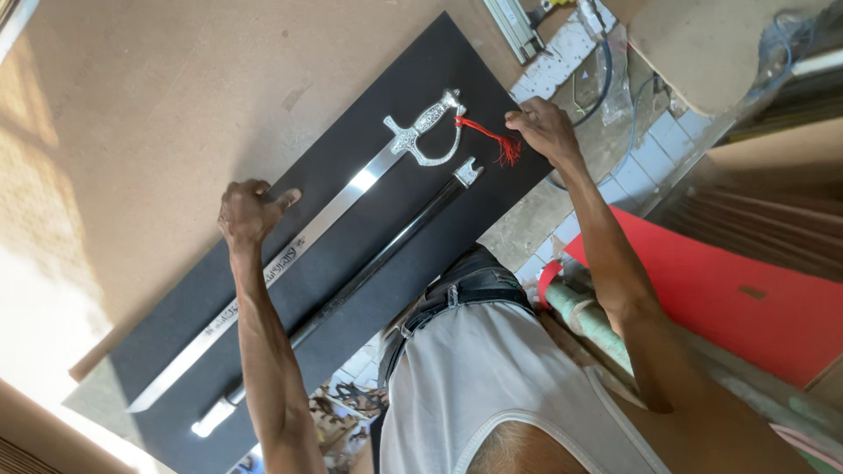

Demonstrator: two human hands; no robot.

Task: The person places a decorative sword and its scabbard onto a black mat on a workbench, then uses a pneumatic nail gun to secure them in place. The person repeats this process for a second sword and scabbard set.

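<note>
Two hands steady the long black rectangular display board (351, 228) lying on the brown tabletop (158, 96). Left hand (248, 211) fingers press flat, curled; right hand (544, 130) fingers grip the board's end. Board likely stiff, awkward: hold edges. Mounted silver sword (342, 197) and black scabbard (386, 250) probably heavy.

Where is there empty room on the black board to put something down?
Black board: bare strip between the scabbard and the near edge, and a bare corner above the hilt. The middle is crowded: sword and scabbard lie close together. Left hand presses the far edge; right hand is beside the red tassel.
</note>
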